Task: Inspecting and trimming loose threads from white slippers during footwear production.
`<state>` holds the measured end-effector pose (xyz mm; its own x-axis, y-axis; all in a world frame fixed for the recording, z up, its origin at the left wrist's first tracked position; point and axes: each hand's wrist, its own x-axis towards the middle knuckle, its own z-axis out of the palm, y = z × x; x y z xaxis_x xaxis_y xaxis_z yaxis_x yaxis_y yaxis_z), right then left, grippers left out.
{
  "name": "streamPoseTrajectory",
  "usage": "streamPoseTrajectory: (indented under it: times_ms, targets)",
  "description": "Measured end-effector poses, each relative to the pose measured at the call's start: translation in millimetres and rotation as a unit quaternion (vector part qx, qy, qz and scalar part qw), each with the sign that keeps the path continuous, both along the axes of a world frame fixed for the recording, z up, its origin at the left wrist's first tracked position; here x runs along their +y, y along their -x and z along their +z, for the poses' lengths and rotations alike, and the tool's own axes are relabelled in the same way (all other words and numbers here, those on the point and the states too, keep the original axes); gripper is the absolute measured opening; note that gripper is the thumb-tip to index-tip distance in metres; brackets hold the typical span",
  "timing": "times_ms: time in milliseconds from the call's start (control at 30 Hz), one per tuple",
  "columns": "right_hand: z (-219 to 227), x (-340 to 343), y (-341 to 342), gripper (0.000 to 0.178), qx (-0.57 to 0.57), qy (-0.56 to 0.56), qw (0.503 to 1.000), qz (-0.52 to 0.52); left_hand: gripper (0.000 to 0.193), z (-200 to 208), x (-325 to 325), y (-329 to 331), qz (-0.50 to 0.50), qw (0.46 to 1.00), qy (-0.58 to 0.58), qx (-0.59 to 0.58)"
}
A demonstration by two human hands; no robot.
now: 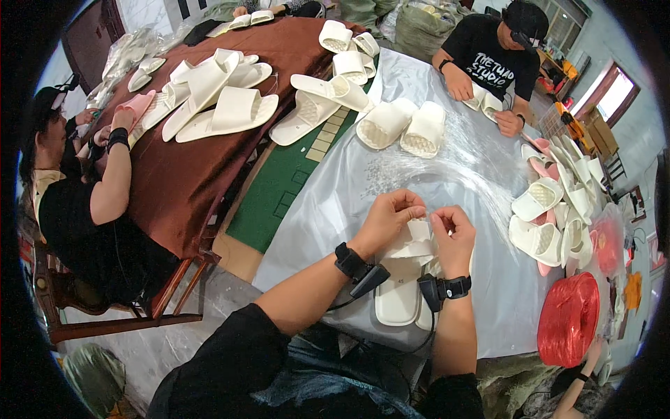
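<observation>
A pair of cream slide slippers lies below my hands near the table's front edge, toes away from me; the second one is mostly hidden by my right hand and wrist. Over the strap of the nearer slipper, my left hand has its thumb and fingers pinched together. Close beside it, my right hand is pinched too, fingertips almost meeting the left ones. Whatever they hold is too fine to make out. Just beyond lies a spread of thin transparent plastic strands.
Two cream slippers stand past the strands. At right are a heap of cream and pink slippers and a red twine roll. More slippers cover a brown cloth at left. Co-workers sit across and left.
</observation>
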<state>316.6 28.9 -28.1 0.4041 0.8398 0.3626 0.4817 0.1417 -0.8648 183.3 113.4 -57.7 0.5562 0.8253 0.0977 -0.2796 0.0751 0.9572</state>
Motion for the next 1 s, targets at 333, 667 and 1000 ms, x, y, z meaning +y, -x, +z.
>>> streamPoseTrajectory:
  times_ms: [333, 667, 1000]
  targets:
    - [-2.4, 0.8, 0.3, 0.005, 0.006, -0.008, 1.000, 0.008, 0.005, -1.8, 3.2, -0.1, -0.001, 1.000, -0.031, -0.003]
    - [-3.5, 1.1, -1.3, 0.006, 0.018, -0.012, 1.000, 0.009, 0.008, -3.0, 1.6, -1.3, -0.017, 1.000, -0.007, -0.015]
    - [1.0, 0.0, 1.6, 0.007, 0.013, -0.019, 0.999, 0.025, 0.009, -2.3, 0.4, 0.1, -0.021, 0.999, 0.027, -0.031]
